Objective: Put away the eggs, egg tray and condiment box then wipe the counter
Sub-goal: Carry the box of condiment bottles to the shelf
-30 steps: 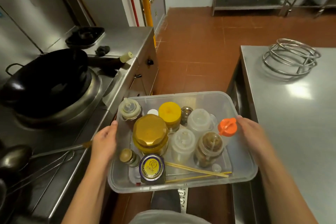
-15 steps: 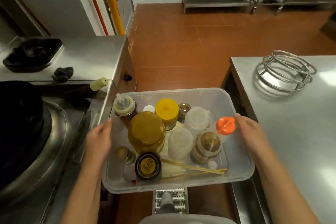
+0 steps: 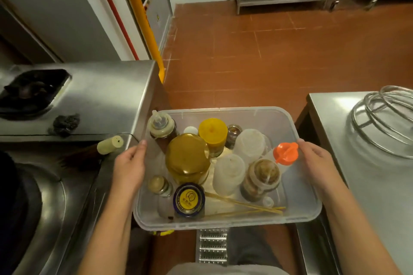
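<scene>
I carry the condiment box (image 3: 263,116), a clear plastic tub, in the air over the aisle between the stove and the steel counter. My left hand (image 3: 129,167) grips its left rim and my right hand (image 3: 317,165) grips its right rim. Inside stand several jars and bottles: a gold-lidded jar (image 3: 187,158), a yellow-capped jar (image 3: 212,130), an orange-capped bottle (image 3: 286,152), white squeeze bottles and a dark jar with a yellow label (image 3: 189,200). Wooden chopsticks (image 3: 243,204) lie on the tub's floor. No eggs or egg tray show.
The steel stove unit (image 3: 107,96) lies to the left, with a wok handle (image 3: 109,145) pointing at the box and a dark scouring pad (image 3: 66,124). At right is a steel counter (image 3: 348,163) bearing a wire wok ring (image 3: 384,118). Red tile floor (image 3: 268,56) stretches ahead towards steel racks.
The view has swung right and forward: the wok has slid out of the frame at left and more floor shows ahead. Both hands still hold the box the same way.
</scene>
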`<state>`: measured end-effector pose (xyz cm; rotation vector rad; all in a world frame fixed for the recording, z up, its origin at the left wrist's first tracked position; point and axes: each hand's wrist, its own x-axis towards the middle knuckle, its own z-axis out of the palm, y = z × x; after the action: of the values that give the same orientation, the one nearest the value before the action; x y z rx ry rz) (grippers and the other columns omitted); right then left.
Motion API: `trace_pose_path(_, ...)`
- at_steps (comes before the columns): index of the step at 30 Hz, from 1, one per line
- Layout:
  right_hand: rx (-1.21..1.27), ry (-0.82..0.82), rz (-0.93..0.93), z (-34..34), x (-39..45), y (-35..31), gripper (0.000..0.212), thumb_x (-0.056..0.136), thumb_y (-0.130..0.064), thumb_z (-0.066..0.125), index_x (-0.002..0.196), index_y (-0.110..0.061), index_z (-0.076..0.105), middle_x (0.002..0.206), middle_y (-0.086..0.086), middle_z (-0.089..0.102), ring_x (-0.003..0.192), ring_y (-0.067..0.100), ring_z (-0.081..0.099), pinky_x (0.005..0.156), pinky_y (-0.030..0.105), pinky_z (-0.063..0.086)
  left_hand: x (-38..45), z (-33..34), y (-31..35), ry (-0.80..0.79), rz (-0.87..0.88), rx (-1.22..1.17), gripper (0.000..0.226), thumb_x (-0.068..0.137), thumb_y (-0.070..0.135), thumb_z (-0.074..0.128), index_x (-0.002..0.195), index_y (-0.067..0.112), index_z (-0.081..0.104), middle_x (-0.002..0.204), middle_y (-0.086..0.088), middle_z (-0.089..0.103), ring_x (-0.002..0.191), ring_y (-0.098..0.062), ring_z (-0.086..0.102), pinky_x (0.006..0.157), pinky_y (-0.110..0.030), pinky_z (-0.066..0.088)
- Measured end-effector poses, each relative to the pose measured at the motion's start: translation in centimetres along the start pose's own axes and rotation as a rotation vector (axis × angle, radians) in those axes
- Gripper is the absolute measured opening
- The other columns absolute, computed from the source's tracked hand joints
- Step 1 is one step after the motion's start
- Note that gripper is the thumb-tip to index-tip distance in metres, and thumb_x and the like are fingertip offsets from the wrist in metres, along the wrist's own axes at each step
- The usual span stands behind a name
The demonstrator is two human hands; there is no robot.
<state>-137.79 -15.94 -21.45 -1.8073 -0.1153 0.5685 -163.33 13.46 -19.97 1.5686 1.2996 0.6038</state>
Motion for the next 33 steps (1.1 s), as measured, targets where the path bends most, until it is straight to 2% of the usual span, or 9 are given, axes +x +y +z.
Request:
trace_pose_path(3,0.033,-0.033,0.002,0.6,6.5,-2.3,0.045,0.098,-0.041,0.054,0.079,-0.004,0.069,0.072,0.009,0.066,0.065,0.018,0.060,0.064,0.030,0.046,4.1,3.0,2.1,0.035,-0.025,0.008,0.022,0.097,0.052,0.054,0.104,0.036,0.067,0.088,0.016,0.063,0.088,-0.007,0.059,0.077,-0.029,0.045)
trace_pose_path(5,0.047,-0.057,-0.008,0.8,10.6,-4.0,0.045,0.098,-0.040,0.054,0.080,-0.001,0.069,0.075,0.013,0.065,0.068,0.020,0.059,0.067,0.032,0.044,6.7,4.8,3.4,0.054,-0.044,-0.009,0.032,0.095,0.054,0.055,0.104,0.028,0.071,0.095,0.007,0.070,0.095,-0.016,0.063,0.086,-0.037,0.049)
trace_pose_path(11,0.049,-0.083,-0.053,2.0,21.1,-9.2,0.036,0.099,-0.035,0.055,0.092,-0.001,0.066,0.070,0.002,0.063,0.059,0.009,0.056,0.061,0.026,0.041,12.5,8.7,8.0,0.146,-0.029,-0.037,0.029,0.093,0.054,0.058,0.078,0.038,0.076,0.074,0.005,0.070,0.071,-0.012,0.063,0.066,-0.031,0.048)
trace_pose_path(15,0.078,-0.064,-0.076,3.2,27.0,-11.1,0.015,0.099,-0.029,0.056,0.096,-0.020,0.067,0.056,-0.012,0.063,0.050,0.000,0.055,0.053,0.020,0.046,17.0,10.6,10.6,0.152,-0.005,-0.049,0.036,0.092,0.056,0.057,0.079,0.028,0.074,0.067,0.000,0.065,0.063,-0.010,0.059,0.060,-0.030,0.045)
trace_pose_path(18,0.055,-0.049,-0.058,4.5,30.9,-12.6,0.027,0.098,-0.033,0.056,0.087,-0.012,0.069,0.051,-0.012,0.059,0.042,0.001,0.049,0.040,0.012,0.038,21.4,12.3,12.1,0.138,0.010,-0.053,0.045,0.093,0.053,0.058,0.076,0.013,0.069,0.063,-0.003,0.056,0.061,-0.011,0.053,0.059,-0.031,0.041)
trace_pose_path(21,0.050,-0.027,-0.074,5.9,34.7,-14.4,0.036,0.099,-0.036,0.054,0.068,-0.030,0.073,0.049,-0.013,0.058,0.040,0.000,0.047,0.038,0.011,0.037,26.8,14.7,13.4,0.101,0.004,-0.071,0.045,0.095,0.050,0.058,0.076,0.010,0.067,0.070,-0.002,0.051,0.067,-0.015,0.049,0.061,-0.032,0.039)
trace_pose_path(24,0.055,0.037,-0.071,7.5,38.4,-15.5,0.029,0.099,-0.033,0.054,0.076,-0.030,0.072,0.052,-0.016,0.060,0.048,0.002,0.050,0.053,0.020,0.043,32.6,17.3,15.4,0.036,0.028,-0.065,0.039,0.097,0.047,0.057,0.078,0.015,0.069,0.068,0.000,0.049,0.066,-0.014,0.047,0.065,-0.032,0.038)
trace_pose_path(28,0.094,0.171,-0.048,9.2,42.9,-17.2,0.040,0.099,-0.029,0.054,0.066,-0.024,0.074,0.048,-0.016,0.060,0.038,-0.003,0.048,0.036,0.010,0.034,40.4,21.0,18.3,-0.064,0.024,-0.014,0.040,0.097,0.051,0.054,0.076,0.019,0.066,0.071,-0.004,0.055,0.068,-0.018,0.053,0.063,-0.032,0.041)
trace_pose_path(33,0.135,0.283,-0.016,9.4,47.2,-19.1,0.034,0.099,-0.031,0.055,0.074,-0.018,0.075,0.051,-0.014,0.064,0.040,-0.003,0.054,0.036,0.010,0.038,47.2,25.9,23.1,-0.149,0.081,0.049,0.036,0.097,0.053,0.053,0.072,0.029,0.062,0.067,0.005,0.053,0.063,-0.012,0.050,0.058,-0.029,0.039)
